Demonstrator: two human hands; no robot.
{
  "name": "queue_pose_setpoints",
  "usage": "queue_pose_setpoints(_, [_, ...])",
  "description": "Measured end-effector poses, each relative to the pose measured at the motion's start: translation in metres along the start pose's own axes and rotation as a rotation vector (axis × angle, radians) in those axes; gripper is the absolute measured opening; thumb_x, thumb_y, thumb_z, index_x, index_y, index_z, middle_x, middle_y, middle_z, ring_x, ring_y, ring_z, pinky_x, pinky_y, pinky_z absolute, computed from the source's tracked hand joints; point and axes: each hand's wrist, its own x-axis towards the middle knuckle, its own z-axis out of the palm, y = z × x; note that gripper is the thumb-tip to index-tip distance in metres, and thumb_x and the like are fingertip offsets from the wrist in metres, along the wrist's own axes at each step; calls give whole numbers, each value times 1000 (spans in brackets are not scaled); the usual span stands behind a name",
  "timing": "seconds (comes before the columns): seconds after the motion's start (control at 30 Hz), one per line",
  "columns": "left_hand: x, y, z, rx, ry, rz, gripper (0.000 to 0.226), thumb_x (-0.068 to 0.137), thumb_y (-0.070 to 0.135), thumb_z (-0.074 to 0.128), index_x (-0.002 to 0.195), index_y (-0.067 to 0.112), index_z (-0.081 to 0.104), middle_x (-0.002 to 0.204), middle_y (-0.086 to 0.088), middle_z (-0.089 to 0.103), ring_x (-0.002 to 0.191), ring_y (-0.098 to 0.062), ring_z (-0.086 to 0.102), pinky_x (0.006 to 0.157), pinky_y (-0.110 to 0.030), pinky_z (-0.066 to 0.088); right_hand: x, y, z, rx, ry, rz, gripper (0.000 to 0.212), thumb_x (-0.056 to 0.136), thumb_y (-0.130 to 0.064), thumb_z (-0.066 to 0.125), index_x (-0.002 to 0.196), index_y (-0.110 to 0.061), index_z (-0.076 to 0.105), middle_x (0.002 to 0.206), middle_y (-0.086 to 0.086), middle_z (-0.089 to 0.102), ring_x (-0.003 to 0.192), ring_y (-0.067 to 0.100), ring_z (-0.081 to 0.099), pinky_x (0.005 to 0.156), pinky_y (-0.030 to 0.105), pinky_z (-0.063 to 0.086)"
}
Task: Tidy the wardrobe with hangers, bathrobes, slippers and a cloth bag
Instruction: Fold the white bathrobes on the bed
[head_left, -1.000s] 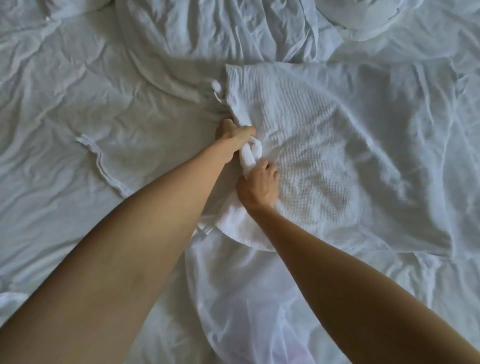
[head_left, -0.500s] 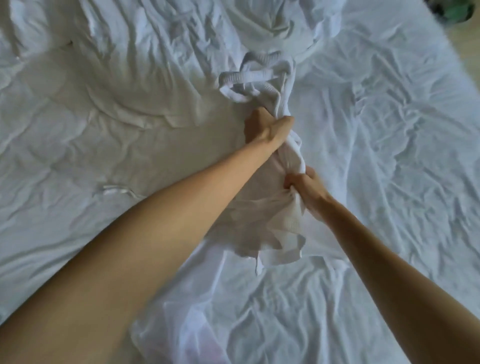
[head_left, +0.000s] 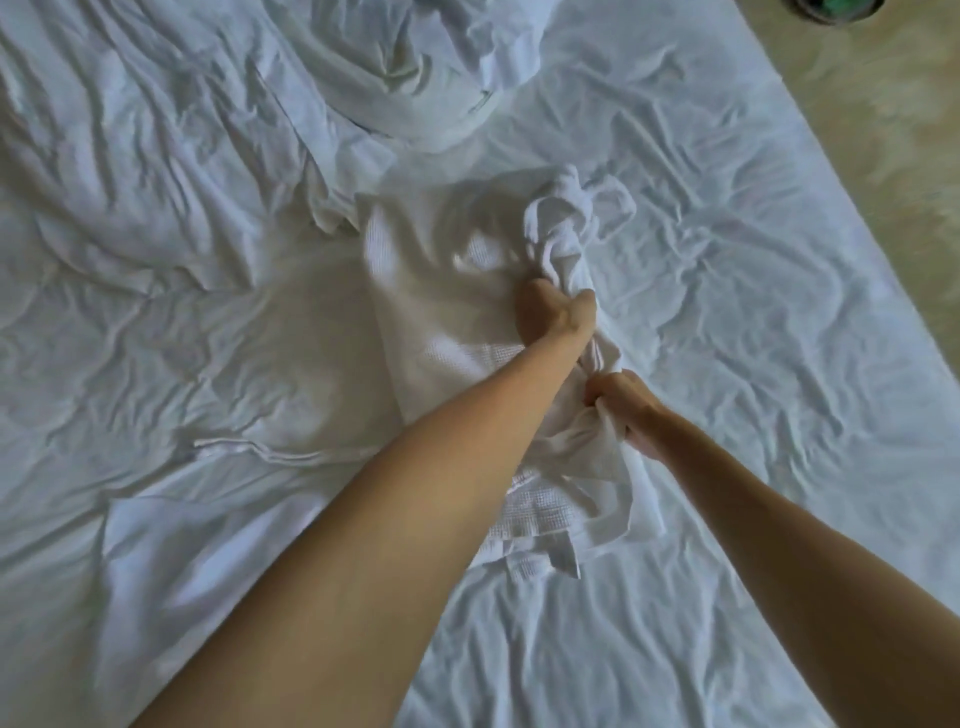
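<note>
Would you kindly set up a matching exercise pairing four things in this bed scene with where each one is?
1. left hand
2. right hand
3. bathrobe
4. crumpled bedding

A. heaped at the top of the view
B. gripping the robe's lower bunch
C. gripping the robe farther up
D. bunched on the bed sheet

Pairs: 1-C, 2-B, 3-D, 4-A

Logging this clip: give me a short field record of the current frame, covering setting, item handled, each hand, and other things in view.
setting: bed with a wrinkled white sheet; floor at upper right
item handled: white waffle-weave bathrobe, bunched, partly lying on the sheet
left hand: grips the gathered bathrobe farther from the camera
right hand: grips the bathrobe nearer the camera
other: heap of white bedding at top; dark round object on the floor, cut off by the frame edge, unidentifiable
</note>
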Motion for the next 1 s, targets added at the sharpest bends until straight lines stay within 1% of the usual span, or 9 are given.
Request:
queue_pose_setpoints(0.17, [1,-15,1,190,11,165,45,80,48,72,102,9,67,96,-7,73,90,-27,70,72,-31,51,11,3,-10,-167,23,-195,13,68,-15,60,78,-14,68,74,5,68,73,24,65,63,33,54])
queue_pose_setpoints(0.23, [7,-28,-16,270,74,289,55,76,65,70,104,18,63,100,-1,69,96,-24,65,77,-34,51,16,-4,-20,-259,7,-297,42,65,-33,70,105,-18,67,101,7,71,94,25,68,83,43,58])
queue_pose_setpoints(0.33, [32,-54,-59,211,336,526,60,76,60,74,112,15,59,111,-4,61,108,-26,57,86,-39,46,25,-40,-27,-299,109,-317,111,60,-71,75,149,-19,32,140,9,48,121,27,53,102,49,48])
queue_pose_setpoints(0.43, [73,-72,-106,135,522,320,76,74,56,78,130,12,50,129,-9,52,122,-29,48,98,-39,35,46,-89,-24,-224,124,-372,123,62,-72,79,155,-23,16,150,9,39,131,26,46,108,46,42])
queue_pose_setpoints(0.57, [133,-77,-149,-84,168,-154,104,68,67,78,145,11,37,143,-6,49,129,-25,50,110,-38,41,75,-145,-7,-179,88,-368,112,59,-62,88,143,-14,32,119,-2,58,104,16,64,82,29,56])
queue_pose_setpoints(0.63, [150,-76,-157,-217,7,-193,113,54,69,85,142,12,43,136,-2,58,121,-21,59,107,-40,48,93,-157,1,-213,93,-380,118,47,-67,91,139,-15,40,116,-1,64,96,15,70,73,29,61])
queue_pose_setpoints(0.73, [163,-75,-154,-337,-94,-214,89,60,42,94,130,5,53,122,-7,68,108,-23,68,98,-42,56,108,-160,9,-179,113,-394,122,35,-67,93,136,-19,44,118,0,65,94,15,70,68,29,62])
queue_pose_setpoints(0.9, [166,-81,-152,-215,-56,-205,86,59,29,93,130,6,51,122,-10,65,103,-27,68,92,-41,58,100,-161,32,-217,330,-275,105,31,-77,84,115,-19,61,110,2,61,91,17,66,81,29,57])
queue_pose_setpoints(1.0, [164,-79,-155,-103,-16,-120,68,76,25,87,132,7,53,122,-6,62,107,-23,63,95,-36,54,103,-149,37,-207,504,-232,110,34,-78,84,121,-18,52,121,3,42,108,18,48,96,33,46])
